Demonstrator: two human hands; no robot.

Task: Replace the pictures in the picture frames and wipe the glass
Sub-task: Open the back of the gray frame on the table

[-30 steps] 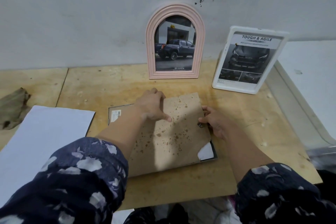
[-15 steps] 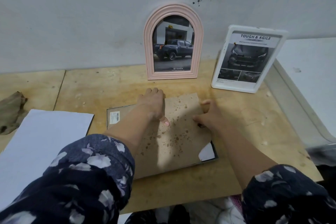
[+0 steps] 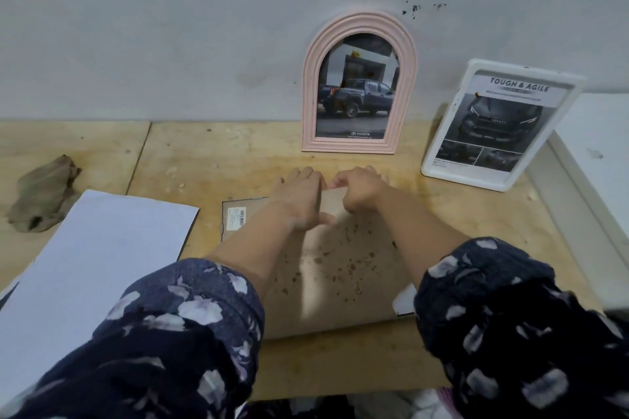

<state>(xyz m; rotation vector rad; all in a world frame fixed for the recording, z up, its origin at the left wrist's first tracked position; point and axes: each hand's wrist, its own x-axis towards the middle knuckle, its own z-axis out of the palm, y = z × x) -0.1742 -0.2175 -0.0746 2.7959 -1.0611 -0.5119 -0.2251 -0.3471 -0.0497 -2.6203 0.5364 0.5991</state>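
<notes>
Both my hands are up at the far edge of the brown backing board (image 3: 340, 269), which lies flat on the face-down picture frame (image 3: 233, 214) in the middle of the wooden table (image 3: 218, 160). My left hand (image 3: 299, 197) lies flat on the board with its fingers straight and spread over the far edge, the thumb pointing right across the speckled cardboard. My right hand (image 3: 359, 190) sits just beside it, fingers curled down over the board's far edge, knuckles up; it seems to be pinching that edge, though the fingertips are hidden from me. The frame's dark border peeks out on the left, where a white barcode sticker (image 3: 237, 218) shows, and at the near right corner, where a bit of white paper (image 3: 405, 299) pokes from under the board. Against the grey wall stands the pink arched frame (image 3: 360, 85) holding a picture of a dark pickup truck, and to its right the white rectangular frame (image 3: 500, 122) leans back with a car poster headed "TOUGH & AGILE". To my left a large white sheet (image 3: 95, 258) lies flat on the table, well apart from the frame, and beyond it a crumpled brownish cloth (image 3: 42, 194) rests near the table's left end. My dark floral sleeves (image 3: 163, 343) fill the near view.
</notes>
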